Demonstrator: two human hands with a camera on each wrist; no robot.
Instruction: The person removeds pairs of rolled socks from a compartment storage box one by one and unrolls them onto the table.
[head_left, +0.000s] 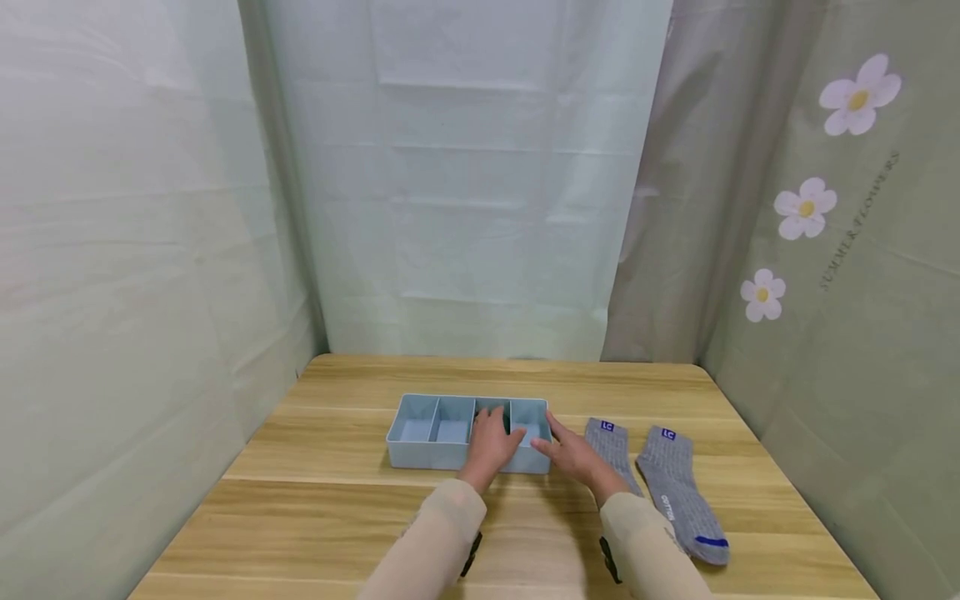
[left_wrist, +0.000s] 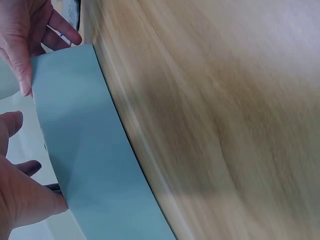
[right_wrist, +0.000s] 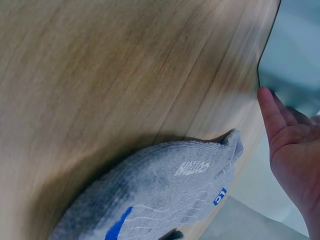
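Observation:
A pale blue plastic box (head_left: pixel 427 456) with a row of several compartments stands on the wooden table. My left hand (head_left: pixel 491 444) reaches over its front wall into the third compartment from the left, thumb spread apart from the fingers. Something dark shows in that compartment beside the fingers; what it is I cannot tell. At the box's right end is my right hand (head_left: pixel 573 454), its straight fingers (right_wrist: pixel 274 117) against the end wall and its thumb near the front corner. Two grey ribbed socks (head_left: pixel 678 479) with blue LC labels lie to the right of that hand.
The other compartments show bare floors and thin dividers (head_left: pixel 434 419). The wooden table (head_left: pixel 300 467) extends to both sides and in front of the box. Pale curtains (head_left: pixel 487 208) hang behind the table and at both sides, the right one printed with white flowers (head_left: pixel 806 208).

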